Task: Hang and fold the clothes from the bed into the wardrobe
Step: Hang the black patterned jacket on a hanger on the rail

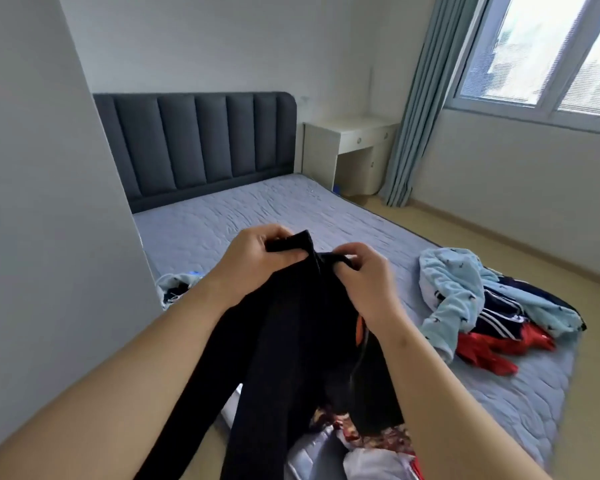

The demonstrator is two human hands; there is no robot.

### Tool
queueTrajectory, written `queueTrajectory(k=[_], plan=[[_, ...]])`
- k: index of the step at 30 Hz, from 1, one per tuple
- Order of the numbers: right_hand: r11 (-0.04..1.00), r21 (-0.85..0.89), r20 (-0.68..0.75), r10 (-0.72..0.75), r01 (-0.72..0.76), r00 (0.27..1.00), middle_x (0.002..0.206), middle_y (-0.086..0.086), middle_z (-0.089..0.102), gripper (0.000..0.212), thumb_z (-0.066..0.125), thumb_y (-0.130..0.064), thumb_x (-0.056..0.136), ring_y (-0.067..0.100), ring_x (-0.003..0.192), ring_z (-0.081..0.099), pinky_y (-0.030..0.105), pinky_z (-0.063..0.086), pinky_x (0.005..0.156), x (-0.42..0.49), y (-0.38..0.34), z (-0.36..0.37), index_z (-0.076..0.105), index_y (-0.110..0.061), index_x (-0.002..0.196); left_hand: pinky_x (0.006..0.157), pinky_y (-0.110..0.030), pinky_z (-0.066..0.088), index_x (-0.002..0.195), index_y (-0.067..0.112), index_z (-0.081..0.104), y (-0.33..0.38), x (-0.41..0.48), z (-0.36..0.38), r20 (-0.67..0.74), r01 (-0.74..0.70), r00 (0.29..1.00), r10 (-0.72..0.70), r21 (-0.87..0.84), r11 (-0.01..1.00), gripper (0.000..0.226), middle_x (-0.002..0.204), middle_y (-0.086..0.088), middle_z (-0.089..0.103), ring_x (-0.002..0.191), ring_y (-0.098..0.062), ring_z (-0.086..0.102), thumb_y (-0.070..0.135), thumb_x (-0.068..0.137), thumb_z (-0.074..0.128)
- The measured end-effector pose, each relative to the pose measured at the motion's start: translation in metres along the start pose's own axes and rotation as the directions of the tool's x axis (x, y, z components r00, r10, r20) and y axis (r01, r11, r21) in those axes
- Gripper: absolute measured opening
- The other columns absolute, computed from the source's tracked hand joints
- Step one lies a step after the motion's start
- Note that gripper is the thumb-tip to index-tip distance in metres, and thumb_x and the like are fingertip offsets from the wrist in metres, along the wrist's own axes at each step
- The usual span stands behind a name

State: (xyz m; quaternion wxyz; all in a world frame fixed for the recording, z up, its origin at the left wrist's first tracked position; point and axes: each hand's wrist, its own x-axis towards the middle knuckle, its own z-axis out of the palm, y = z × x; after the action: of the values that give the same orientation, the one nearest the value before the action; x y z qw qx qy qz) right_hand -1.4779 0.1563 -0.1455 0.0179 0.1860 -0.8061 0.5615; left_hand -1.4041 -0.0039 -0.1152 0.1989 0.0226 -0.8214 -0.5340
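I hold a black garment (284, 344) up over the foot of the bed (326, 216). My left hand (257, 254) pinches its top edge at the left, and my right hand (364, 282) grips the same edge just to the right. The cloth hangs down between my forearms, with a long strip trailing toward the lower left. An orange detail shows near my right wrist. On the bed's right side lies a heap with a light blue patterned garment (458, 292), a navy striped piece (499, 317) and a red piece (492, 348).
A white wall or wardrobe side (49, 202) stands close on my left. More clothes lie below my arms, among them a floral piece (368, 431) and a small bundle (177, 285) at the bed's left edge. A cream desk (347, 147), blue curtain (416, 116) and window stand beyond.
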Motion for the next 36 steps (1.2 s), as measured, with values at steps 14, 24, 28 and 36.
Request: queueTrajectory(k=[14, 24, 28, 36], plan=[[0.92, -0.392, 0.45, 0.213, -0.023, 0.867, 0.074, -0.002, 0.055, 0.034, 0.059, -0.052, 0.076, 0.022, 0.076, 0.052, 0.03, 0.034, 0.059, -0.056, 0.03, 0.101, 0.046, -0.021, 0.068, 0.06, -0.017, 0.039, 0.074, 0.028, 0.05, -0.054, -0.111, -0.048, -0.679, 0.439, 0.687, -0.26, 0.102, 0.893, 0.016, 0.075, 0.012, 0.058, 0.071, -0.008, 0.054, 0.029, 0.088, 0.057], [0.992, -0.007, 0.815, -0.067, 0.126, 0.575, 0.101, -0.002, 0.058, 0.018, 0.052, -0.045, 0.087, 0.021, 0.102, 0.05, 0.04, 0.042, 0.093, -0.138, -0.026, 0.186, 0.057, -0.03, 0.08, 0.065, -0.027, 0.039, 0.082, 0.015, 0.056, -0.025, -0.241, -0.126, -0.899, 0.503, 0.288, -0.331, -0.152, 0.851, 0.015, 0.075, 0.002, 0.056, 0.07, -0.014, 0.051, 0.028, 0.088, 0.058], [0.969, 0.119, 0.826, -0.219, 0.218, 0.519, 0.084, 0.005, 0.054, 0.026, 0.047, -0.028, 0.095, 0.018, 0.074, 0.05, 0.018, 0.033, 0.055, -0.167, -0.058, 0.208, 0.051, -0.015, 0.072, 0.069, -0.027, 0.045, 0.08, 0.021, 0.059, 0.0, -0.277, -0.15, -0.931, 0.5, 0.23, -0.283, -0.136, 0.855, 0.009, 0.08, 0.003, 0.062, 0.075, -0.013, 0.058, 0.027, 0.086, 0.063], [0.954, 0.298, 0.888, -0.278, 0.001, 0.365, 0.064, -0.002, 0.049, 0.02, 0.041, -0.014, 0.093, 0.013, 0.058, 0.044, 0.026, 0.034, 0.052, -0.249, -0.146, 0.248, 0.048, -0.017, 0.074, 0.056, -0.017, 0.037, 0.061, 0.03, 0.056, 0.052, -0.377, -0.172, -0.888, 0.757, 0.309, -0.341, 0.013, 0.653, 0.046, 0.055, 0.024, 0.055, 0.054, 0.007, 0.051, 0.075, 0.053, 0.062]])
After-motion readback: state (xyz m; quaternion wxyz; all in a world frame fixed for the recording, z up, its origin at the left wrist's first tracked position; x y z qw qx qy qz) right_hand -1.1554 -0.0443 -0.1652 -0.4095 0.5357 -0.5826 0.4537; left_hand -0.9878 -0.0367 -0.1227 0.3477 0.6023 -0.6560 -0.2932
